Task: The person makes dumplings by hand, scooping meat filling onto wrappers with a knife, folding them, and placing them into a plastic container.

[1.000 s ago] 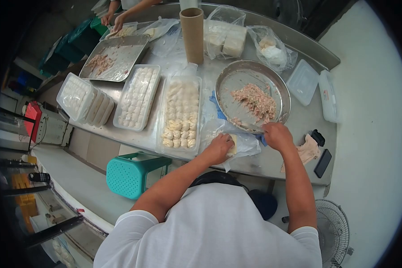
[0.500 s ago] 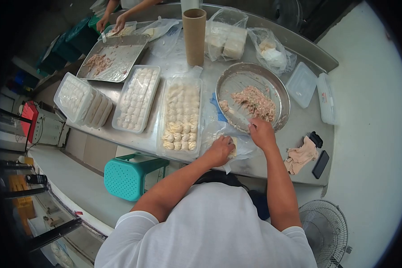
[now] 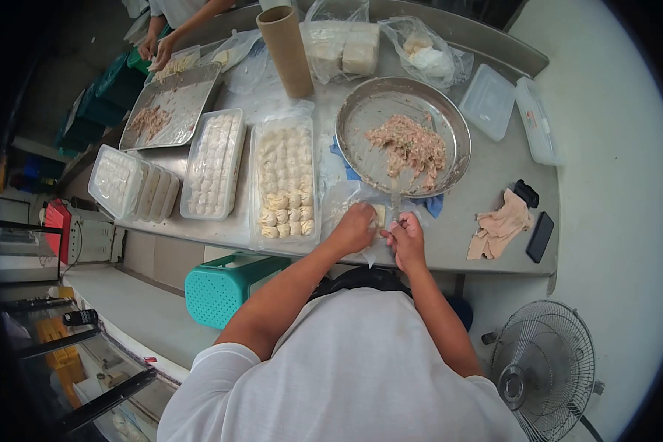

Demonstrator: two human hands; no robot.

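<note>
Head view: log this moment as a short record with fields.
left hand: curled on a pale wrapper
right hand: close beside the wrapper, grip unclear
round pan: behind the hands, holds minced filling
clear tray: left of the hands, rows of dumplings
far end: another person's hands at a flat tray

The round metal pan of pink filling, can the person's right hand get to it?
Probably yes: the right hand sits close to the near rim of the round metal pan, with only clear plastic between and nothing tall in the way.
</note>
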